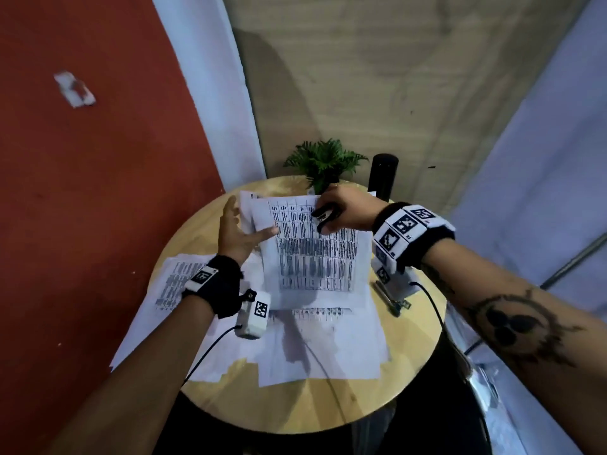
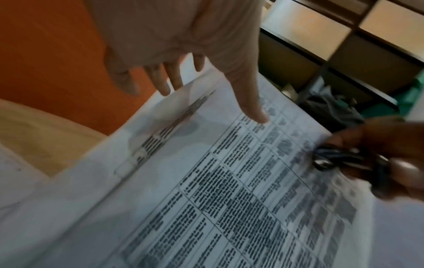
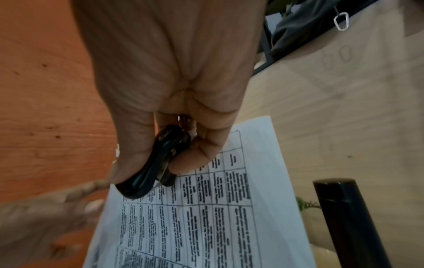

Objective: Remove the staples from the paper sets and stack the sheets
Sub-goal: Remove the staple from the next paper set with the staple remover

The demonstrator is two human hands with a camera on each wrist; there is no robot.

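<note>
Desk: round wooden desk (image 1: 295, 408) right in front of me, with an orange-red wall off to my left.
Loose sheets: a messy spread of printed pages (image 1: 322, 349) lay flat across the middle of the desk, and one more sheet (image 1: 170, 284) sat under my left wrist near the desk's left edge.
Paper set: the one I was working on (image 1: 315, 254) sat on top of the spread, far end lifted a bit, table-print side up.
Plant and post: a small green plant (image 1: 323, 160) stood at the far edge, with a black post (image 1: 382, 175) just beside it.
Left hand: my left hand (image 1: 236, 228) had a loose, flat grip, fingers straight and spread at the set's left edge, thumb tip pressing on the print.
Right hand: my right hand (image 1: 345, 210) was at the set's top right corner, grip curled tight round the staple remover.
Staple remover: small black staple remover (image 3: 156, 166), pinched between thumb and fingers, tip right at the paper. Couldn't make out any staple, too blurry.
</note>
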